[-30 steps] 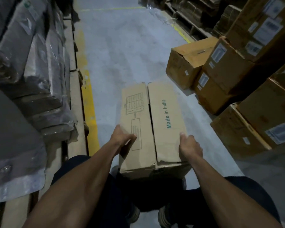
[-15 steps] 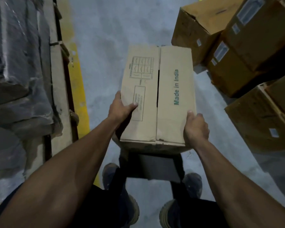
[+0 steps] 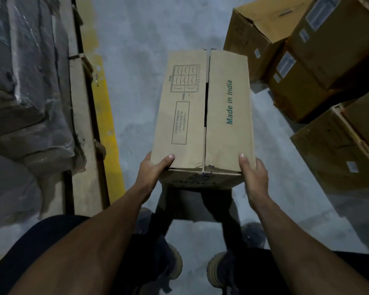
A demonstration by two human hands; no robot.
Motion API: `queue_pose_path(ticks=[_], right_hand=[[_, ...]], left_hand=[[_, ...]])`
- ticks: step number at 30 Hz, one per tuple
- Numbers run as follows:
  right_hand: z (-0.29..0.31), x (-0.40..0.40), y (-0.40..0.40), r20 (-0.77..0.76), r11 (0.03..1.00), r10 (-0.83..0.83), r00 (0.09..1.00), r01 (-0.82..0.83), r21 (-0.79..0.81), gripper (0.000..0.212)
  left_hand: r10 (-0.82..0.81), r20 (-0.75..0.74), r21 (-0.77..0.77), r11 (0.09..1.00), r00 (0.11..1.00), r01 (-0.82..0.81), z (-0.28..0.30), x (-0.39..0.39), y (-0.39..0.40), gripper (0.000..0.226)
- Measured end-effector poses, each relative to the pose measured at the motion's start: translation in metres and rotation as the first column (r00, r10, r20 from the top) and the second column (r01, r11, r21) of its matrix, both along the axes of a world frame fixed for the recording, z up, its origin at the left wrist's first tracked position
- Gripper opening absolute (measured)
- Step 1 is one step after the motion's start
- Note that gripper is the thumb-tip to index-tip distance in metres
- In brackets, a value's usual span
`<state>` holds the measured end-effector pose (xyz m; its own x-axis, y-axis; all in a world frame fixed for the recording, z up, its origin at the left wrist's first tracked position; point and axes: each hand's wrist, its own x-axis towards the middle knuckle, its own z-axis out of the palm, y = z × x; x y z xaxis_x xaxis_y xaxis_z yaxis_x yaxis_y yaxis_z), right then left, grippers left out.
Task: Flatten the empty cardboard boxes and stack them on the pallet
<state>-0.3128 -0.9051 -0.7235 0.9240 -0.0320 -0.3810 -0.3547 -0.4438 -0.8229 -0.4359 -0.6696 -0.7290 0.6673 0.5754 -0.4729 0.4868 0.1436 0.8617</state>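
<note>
Above the grey floor [image 3: 136, 60] | cardboard box [image 3: 205, 116] held up | left hand [image 3: 152, 169] grasps its near-left corner | right hand [image 3: 252, 173] grasps its near-right corner | both forearms extended

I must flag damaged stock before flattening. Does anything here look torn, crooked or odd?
The held box looks sound, top flaps shut with a narrow gap. The stacked boxes on the right sit askew, leaning at different angles. On the left, the wrapped stack has ragged, crumpled edges.
</note>
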Motion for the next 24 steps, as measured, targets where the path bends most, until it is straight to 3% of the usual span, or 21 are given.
queue_pose_path(ticks=[2, 5, 8, 11, 16, 19, 22, 24], right_hand=[[-0.001, -0.014, 0.0, 0.022, 0.998, -0.03, 0.999, 0.028, 0.054, 0.057], [-0.003, -0.023, 0.001, -0.006, 0.994, -0.057, 0.998, 0.058, 0.098, 0.062], [-0.003, -0.021, 0.002, -0.017, 0.99, -0.084, 0.996, 0.085, 0.114, 0.056], [0.01, -0.018, 0.005, 0.002, 0.99, -0.092, 0.996, 0.092, 0.103, 0.05], [0.052, -0.024, 0.01, 0.119, 0.999, -0.036, 0.992, 0.037, -0.007, 0.058], [0.084, -0.037, 0.014, 0.216, 0.99, 0.045, 0.975, -0.015, -0.139, 0.05], [0.114, -0.047, 0.015, 0.256, 0.964, 0.112, 0.96, -0.043, -0.261, 0.043], [0.133, -0.054, 0.013, 0.282, 0.942, 0.164, 0.945, -0.065, -0.329, 0.041]], left_hand=[[0.054, 0.016, 0.02, 0.998, 0.998, -0.054, -0.004, -0.006, -0.009, 0.036], [0.075, -0.039, 0.058, 0.996, 0.996, -0.073, -0.004, -0.005, -0.009, 0.051], [0.084, -0.067, 0.061, 0.995, 0.994, -0.08, 0.002, 0.0, -0.006, 0.059], [0.094, -0.076, 0.08, 0.993, 0.993, -0.088, 0.019, 0.007, -0.004, 0.076], [0.034, -0.065, 0.241, 0.97, 0.997, -0.017, 0.079, 0.011, -0.002, 0.088], [-0.07, -0.042, 0.429, 0.9, 0.997, 0.081, 0.115, 0.009, -0.003, 0.067], [-0.191, -0.091, 0.632, 0.747, 0.977, 0.205, 0.149, 0.01, -0.004, 0.035], [-0.224, -0.133, 0.704, 0.665, 0.965, 0.251, 0.173, 0.007, -0.004, 0.03]])
